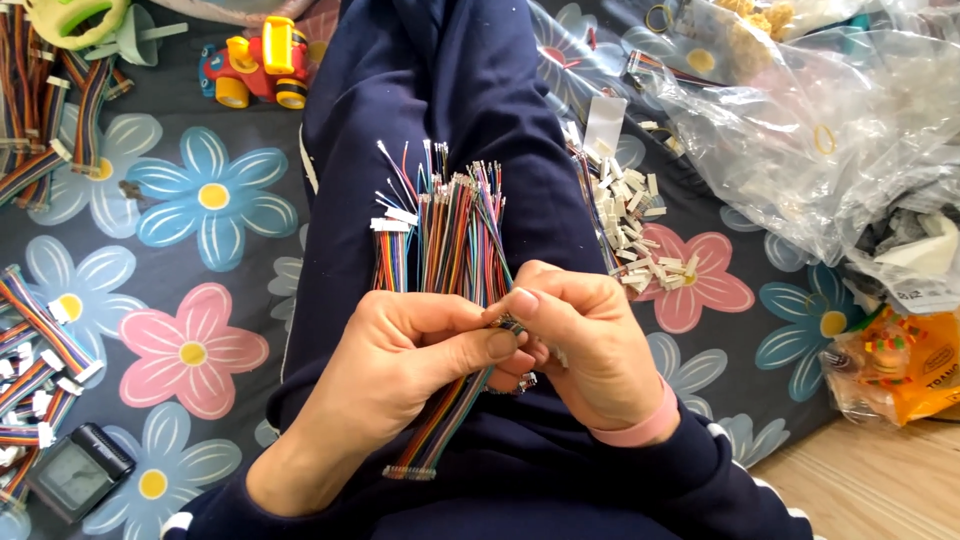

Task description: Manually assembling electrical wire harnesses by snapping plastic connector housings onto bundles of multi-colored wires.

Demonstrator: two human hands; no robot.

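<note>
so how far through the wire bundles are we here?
Looks done: finished ribbon cables piled at the left. In hand: left hand grips a multicoloured wire bundle while right hand pinches at one end. Seemingly left: most bundle ends bare, and loose white connectors lie on the mat.

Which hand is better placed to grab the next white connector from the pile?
Right, probably. The right hand sits nearest the pile of white connectors on that side, pinching only a wire tip, while the left hand grips the wire bundle.
</note>
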